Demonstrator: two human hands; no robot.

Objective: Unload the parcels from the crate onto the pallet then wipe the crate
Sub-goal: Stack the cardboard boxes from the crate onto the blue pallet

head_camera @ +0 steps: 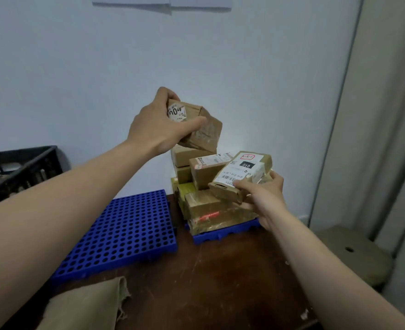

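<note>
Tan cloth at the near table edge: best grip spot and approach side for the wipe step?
Pinch the cloth at its far right corner, coming from above and the right. That corner is rucked up into a raised fold with a frayed edge, standing off the table; the rest seems to lie flat, offering little to pinch.

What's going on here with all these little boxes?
A person is moving parcels by hand. The left hand grips a brown parcel labelled 004, raised above the stack of parcels on a blue pallet. The right hand holds a flatter parcel labelled 010 beside that stack. A black crate sits at the far left, and a cloth lies on the table near the person.
</note>
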